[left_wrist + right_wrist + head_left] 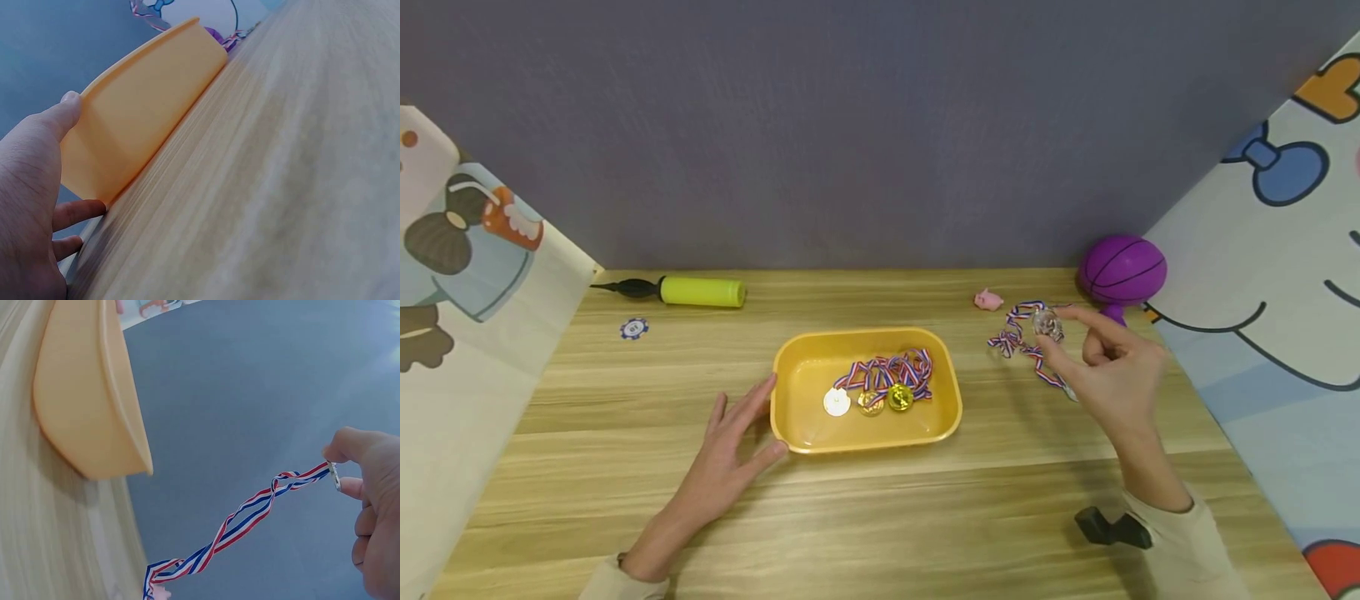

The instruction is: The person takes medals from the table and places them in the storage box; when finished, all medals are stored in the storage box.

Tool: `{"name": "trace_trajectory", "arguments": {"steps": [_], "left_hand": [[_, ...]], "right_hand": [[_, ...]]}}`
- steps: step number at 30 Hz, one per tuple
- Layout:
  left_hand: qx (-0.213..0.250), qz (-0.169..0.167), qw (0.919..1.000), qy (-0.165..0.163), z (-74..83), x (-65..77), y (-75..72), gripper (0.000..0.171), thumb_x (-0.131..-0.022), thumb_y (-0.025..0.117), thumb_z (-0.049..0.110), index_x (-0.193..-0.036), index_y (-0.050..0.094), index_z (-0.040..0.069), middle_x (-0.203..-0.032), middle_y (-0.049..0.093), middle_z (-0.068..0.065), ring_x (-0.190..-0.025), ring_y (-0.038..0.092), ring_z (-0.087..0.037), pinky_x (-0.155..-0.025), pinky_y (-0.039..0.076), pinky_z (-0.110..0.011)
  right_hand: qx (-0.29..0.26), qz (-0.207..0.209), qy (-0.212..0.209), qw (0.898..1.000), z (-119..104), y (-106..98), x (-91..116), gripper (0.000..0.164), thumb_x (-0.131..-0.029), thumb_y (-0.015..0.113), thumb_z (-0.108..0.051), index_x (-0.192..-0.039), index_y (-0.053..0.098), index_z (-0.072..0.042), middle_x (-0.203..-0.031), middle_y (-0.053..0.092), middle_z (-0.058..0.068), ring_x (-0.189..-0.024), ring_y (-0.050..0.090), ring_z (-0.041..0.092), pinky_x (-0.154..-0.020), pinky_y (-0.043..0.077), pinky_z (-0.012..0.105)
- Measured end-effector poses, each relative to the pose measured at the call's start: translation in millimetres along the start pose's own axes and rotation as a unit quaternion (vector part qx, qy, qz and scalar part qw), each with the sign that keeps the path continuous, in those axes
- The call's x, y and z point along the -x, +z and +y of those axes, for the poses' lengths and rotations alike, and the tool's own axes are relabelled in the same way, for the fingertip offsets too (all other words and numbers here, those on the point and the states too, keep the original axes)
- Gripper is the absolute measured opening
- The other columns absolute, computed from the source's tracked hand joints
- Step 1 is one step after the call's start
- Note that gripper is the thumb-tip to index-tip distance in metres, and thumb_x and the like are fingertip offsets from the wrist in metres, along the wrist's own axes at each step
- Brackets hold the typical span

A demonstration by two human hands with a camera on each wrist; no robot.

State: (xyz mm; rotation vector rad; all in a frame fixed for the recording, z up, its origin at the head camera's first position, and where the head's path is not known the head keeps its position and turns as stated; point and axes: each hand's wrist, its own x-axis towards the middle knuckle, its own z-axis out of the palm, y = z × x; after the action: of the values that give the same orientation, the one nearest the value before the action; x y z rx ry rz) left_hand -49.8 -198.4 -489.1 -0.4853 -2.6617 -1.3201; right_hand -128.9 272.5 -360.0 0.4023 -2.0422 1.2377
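My right hand (1116, 371) pinches a silver medal (1047, 325) between thumb and forefinger, raised over the right side of the table. Its twisted red, white and blue ribbon (240, 519) trails down toward the tabletop in the right wrist view. At the left end of a yellow plastic basin (865, 446), my left hand (718, 467) rests with spread fingers, the thumb at the rim. Inside the basin lie a pale shiny medal (837, 402) and two gold medals (900, 397), their ribbons (887, 373) bunched behind them. Another silver medal (1070, 392) shows partly behind my right hand.
A pink pig figure (988, 300) and a purple balloon-like ball (1122, 271) are at the back right. A yellow-green hand pump (700, 292) lies at the back left, with a poker chip (634, 328) before it. A grey wall (880, 142) bounds the back.
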Motion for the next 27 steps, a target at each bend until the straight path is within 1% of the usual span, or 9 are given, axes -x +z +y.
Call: {"name": "trace_trajectory", "arguments": {"steps": [5, 12, 20, 24, 27], "left_hand": [[0.006, 0.000, 1.0000, 0.001, -0.3, 0.3, -0.1, 0.091, -0.102, 0.081, 0.029, -0.177, 0.030, 0.030, -0.160, 0.062, -0.013, -0.159, 0.040, -0.049, -0.134, -0.005, -0.072], [0.007, -0.001, 1.0000, 0.003, 0.6, -0.5, -0.4, 0.091, -0.102, 0.081, 0.029, -0.177, 0.030, 0.029, -0.160, 0.062, -0.013, -0.159, 0.040, -0.049, -0.134, -0.004, -0.072], [0.005, -0.001, 1.0000, 0.000, 0.1, 0.2, -0.4, 0.091, -0.102, 0.081, 0.029, -0.177, 0.030, 0.029, -0.163, 0.059, -0.012, -0.159, 0.039, -0.049, -0.134, -0.004, -0.072], [0.001, -0.002, 1.0000, -0.002, 0.6, 0.5, -0.5, 0.090, -0.103, 0.080, 0.030, -0.177, 0.029, 0.030, -0.171, 0.050, -0.010, -0.159, 0.039, -0.048, -0.134, -0.005, -0.071], [0.001, -0.003, 1.0000, -0.002, 0.9, 0.2, -0.5, 0.090, -0.103, 0.080, 0.031, -0.177, 0.030, 0.030, -0.171, 0.051, -0.010, -0.159, 0.040, -0.048, -0.135, -0.005, -0.071]], "right_hand": [[-0.015, -0.001, 0.001, 1.000, -8.7, 6.5, -3.3, 0.032, -0.073, 0.092, 0.009, -0.103, 0.082, 0.011, -0.054, 0.027, -0.005, -0.052, 0.021, 0.002, -0.046, 0.013, 0.019], [-0.045, -0.017, -0.012, 0.999, -20.6, 18.5, -9.0, 0.031, -0.073, 0.090, 0.009, -0.102, 0.082, 0.011, -0.055, 0.028, -0.003, -0.052, 0.021, 0.004, -0.045, 0.014, 0.018], [-0.086, -0.038, -0.025, 0.995, -35.8, 32.7, -10.8, 0.031, -0.072, 0.088, 0.008, -0.103, 0.083, 0.009, -0.054, 0.025, 0.001, -0.052, 0.019, 0.008, -0.048, 0.014, 0.017], [-0.104, -0.053, -0.027, 0.993, -40.5, 39.8, -6.4, 0.031, -0.074, 0.089, 0.008, -0.104, 0.083, 0.008, -0.055, 0.024, 0.001, -0.053, 0.019, 0.009, -0.047, 0.015, 0.018], [-0.109, -0.065, -0.028, 0.992, -42.5, 47.4, -1.8, 0.031, -0.075, 0.091, 0.006, -0.105, 0.083, 0.007, -0.054, 0.026, 0.000, -0.052, 0.020, 0.008, -0.047, 0.017, 0.019]]}}
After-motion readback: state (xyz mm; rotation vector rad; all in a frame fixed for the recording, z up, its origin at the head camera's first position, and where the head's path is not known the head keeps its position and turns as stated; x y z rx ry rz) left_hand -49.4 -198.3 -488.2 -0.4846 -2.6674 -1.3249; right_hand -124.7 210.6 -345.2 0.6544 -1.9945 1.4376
